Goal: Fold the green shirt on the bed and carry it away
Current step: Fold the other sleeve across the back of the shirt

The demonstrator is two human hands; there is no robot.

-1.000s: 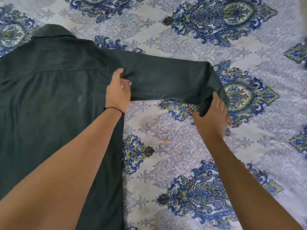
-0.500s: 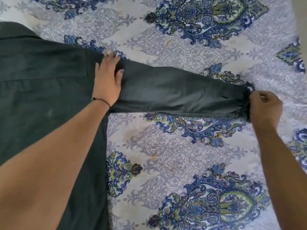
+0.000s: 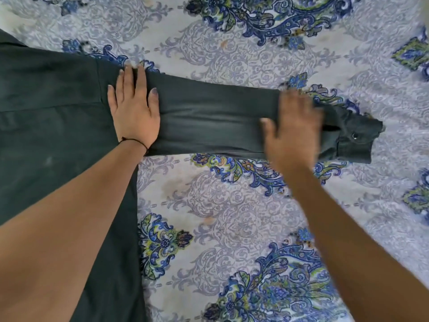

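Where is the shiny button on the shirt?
In the head view, the button sits on the sleeve's cuff at the right, just past the right hand, lying on the flowery bedsheet.

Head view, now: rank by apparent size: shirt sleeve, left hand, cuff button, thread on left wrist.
Largest to smallest as they look:
1. shirt sleeve
2. left hand, laid flat at the sleeve's shoulder end
3. wrist thread, a thin line
4. cuff button
The thread and the button are both tiny, so their order is unsure.
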